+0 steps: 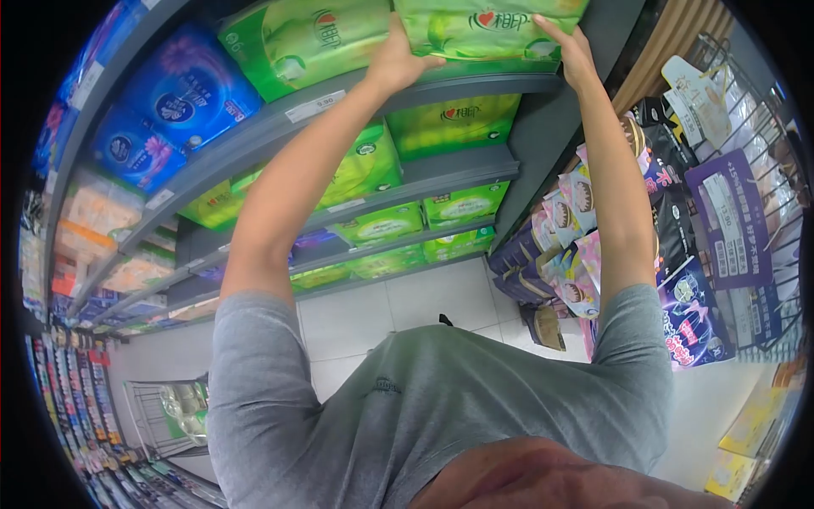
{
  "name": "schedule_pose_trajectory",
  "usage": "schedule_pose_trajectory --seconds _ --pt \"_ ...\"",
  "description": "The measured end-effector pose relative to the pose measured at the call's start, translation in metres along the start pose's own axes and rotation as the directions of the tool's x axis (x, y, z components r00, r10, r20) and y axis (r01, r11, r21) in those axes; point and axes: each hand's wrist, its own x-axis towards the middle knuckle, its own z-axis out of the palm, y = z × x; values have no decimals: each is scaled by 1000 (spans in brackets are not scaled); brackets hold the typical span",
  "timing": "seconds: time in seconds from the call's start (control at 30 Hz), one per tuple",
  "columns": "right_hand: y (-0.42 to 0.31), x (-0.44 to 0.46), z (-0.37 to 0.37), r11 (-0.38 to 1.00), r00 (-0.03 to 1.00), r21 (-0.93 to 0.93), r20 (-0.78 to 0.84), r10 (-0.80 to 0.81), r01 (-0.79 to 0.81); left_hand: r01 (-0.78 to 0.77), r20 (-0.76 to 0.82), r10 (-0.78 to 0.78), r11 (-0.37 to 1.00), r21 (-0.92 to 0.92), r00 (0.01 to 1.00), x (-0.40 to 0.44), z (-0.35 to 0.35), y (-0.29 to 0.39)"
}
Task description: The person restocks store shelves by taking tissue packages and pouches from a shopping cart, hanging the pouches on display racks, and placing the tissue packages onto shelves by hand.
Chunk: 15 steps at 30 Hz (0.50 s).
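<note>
A green tissue pack (483, 25) with white lettering and a red heart is at the top shelf, between my two hands. My left hand (398, 59) grips its left side, the thumb lying along the lower front edge. At its right side my right hand (572, 53) holds on, thumb on the front face and the other fingers partly hidden behind. Another green tissue pack (314, 42) stands directly to the left on the same shelf. A second green layer shows just under the held pack.
Blue tissue packs (191, 89) fill the shelf's left part. Lower shelves hold more green packs (458, 123). On the right hang bagged goods (581, 199) and a purple price sign (729, 216) on a wire rack. A shopping cart (157, 407) stands at lower left.
</note>
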Motion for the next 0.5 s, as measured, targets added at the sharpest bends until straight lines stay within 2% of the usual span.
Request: schedule_pose_trajectory --seconds 0.03,0.13,0.27,0.33,0.4,0.43,0.47,0.5 --pt "-2 -1 3 1000 1000 -4 -25 14 -14 -24 -60 24 1000 12 998 2 6 -7" --pt "-5 0 5 999 998 0 -6 55 -55 -75 -64 70 994 -77 995 7 5 -11" --pt "-36 -17 20 993 991 38 -77 112 -109 -21 33 26 992 -125 999 6 0 -3" --pt "-33 -11 20 991 986 -45 -115 119 -125 -37 -89 27 993 -115 996 1 0 0" --pt "-33 -12 21 995 989 -9 -111 101 -103 2 -121 -12 997 -80 993 -6 -3 12" --pt "-31 -14 26 991 967 -91 -242 76 -100 33 -144 -40 998 -45 989 -13 -2 17" --pt "-23 -17 35 990 970 -87 -227 84 -107 50 -149 -55 998 -42 987 -22 4 17" --pt "-9 -22 45 981 902 -165 -399 -164 106 -58 -342 89 993 99 936 -33 13 16"
